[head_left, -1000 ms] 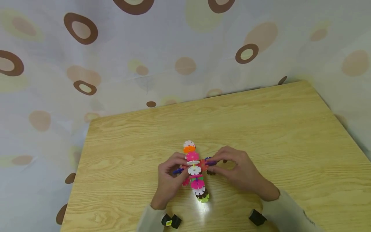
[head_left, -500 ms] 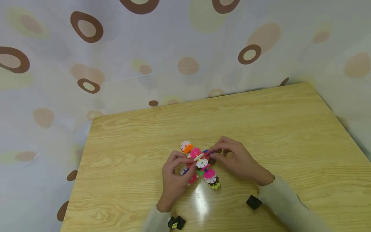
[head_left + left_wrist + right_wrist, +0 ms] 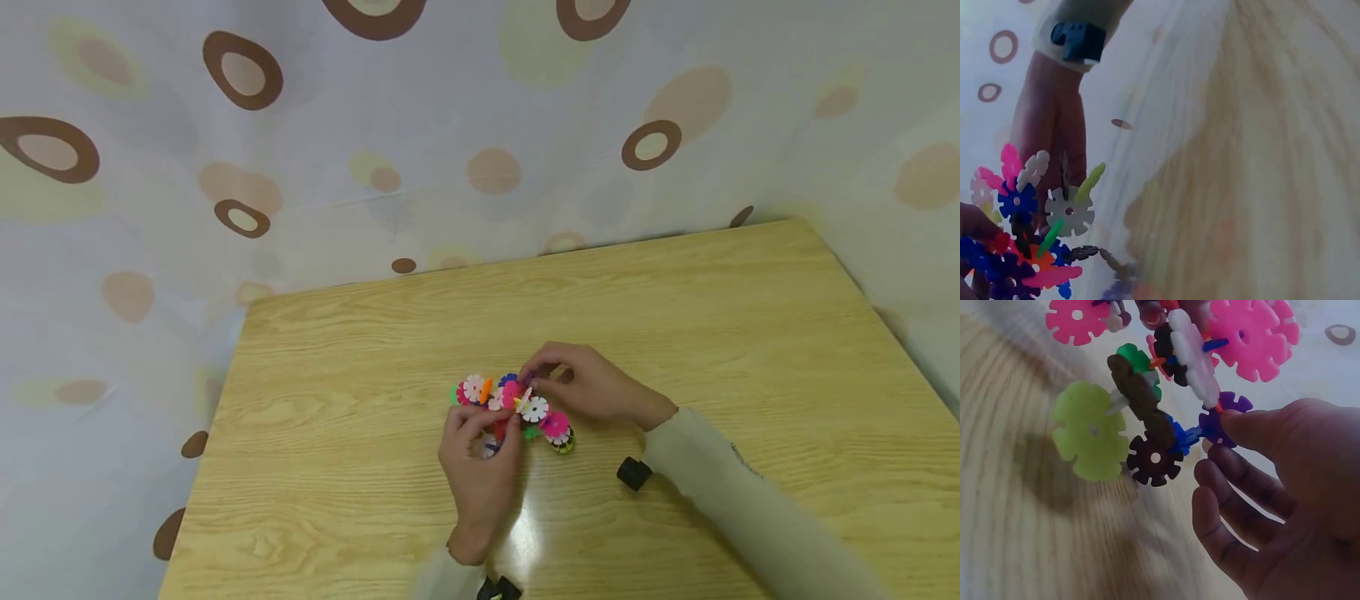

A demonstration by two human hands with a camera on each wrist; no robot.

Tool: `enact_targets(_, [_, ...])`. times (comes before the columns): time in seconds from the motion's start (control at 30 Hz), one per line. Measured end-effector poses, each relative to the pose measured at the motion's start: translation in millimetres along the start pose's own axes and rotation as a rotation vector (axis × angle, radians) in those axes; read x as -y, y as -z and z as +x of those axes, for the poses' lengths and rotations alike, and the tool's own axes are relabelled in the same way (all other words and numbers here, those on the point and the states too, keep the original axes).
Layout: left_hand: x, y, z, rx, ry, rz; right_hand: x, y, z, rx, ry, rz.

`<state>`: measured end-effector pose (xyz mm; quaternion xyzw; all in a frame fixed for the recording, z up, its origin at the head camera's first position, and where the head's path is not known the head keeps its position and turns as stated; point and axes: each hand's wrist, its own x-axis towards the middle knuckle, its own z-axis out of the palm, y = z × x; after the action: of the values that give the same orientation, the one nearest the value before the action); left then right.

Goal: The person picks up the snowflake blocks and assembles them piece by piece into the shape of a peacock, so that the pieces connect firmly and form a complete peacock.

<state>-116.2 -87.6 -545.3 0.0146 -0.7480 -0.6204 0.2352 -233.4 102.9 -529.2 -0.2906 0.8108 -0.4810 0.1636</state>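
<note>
A toy of slotted plastic snowflake discs, joined edge to edge in many colours, is held over the table between both hands; its white disc [image 3: 536, 409] shows near the middle. My left hand [image 3: 480, 467] grips the toy from the near left, thumb and forefinger pinching its centre. From the far right, my right hand [image 3: 588, 383] pinches a purple disc [image 3: 1238, 401] between thumb and forefinger, with the other fingers loosely bent below. A yellow-green disc [image 3: 1090, 434] and a dark brown disc [image 3: 1155, 458] stick out beside it. Parts of the toy's middle are hidden by the left fingers.
The wooden table [image 3: 360, 350] reaches back to a wall covering [image 3: 420, 125] with brown ovals. Black wrist devices [image 3: 634, 473] sit by both pale sleeves. Light glares off the tabletop in front of the toy.
The toy has turned from pointing away to lying slanted left to right, its near end swinging right. The right hand has moved away and left; the left hand has shifted right. Both keep hold.
</note>
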Motion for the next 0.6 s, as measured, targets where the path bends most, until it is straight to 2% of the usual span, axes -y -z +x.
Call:
enact_targets(0.13, [1.6, -9.3, -5.8, -0.052, 0.018, 0.01, -3, 6, 11.0, 0.073, 0.03, 0.002])
enact_targets(0.2, [1.8, -11.6, -8.3, -0.055, 0.034, 0.014, -4, 8, 16.0, 0.104, 0.046, 0.001])
enact_targets(0.33, [0.3, -15.3, -14.8, -0.031, 0.06, -0.015, -4, 13, 25.5, 0.159, 0.025, -0.001])
enact_targets(0.6, [-0.5, -25.5, -25.1, 0.036, 0.051, -0.102, -3, 24, 39.7, 0.233, -0.009, 0.002])
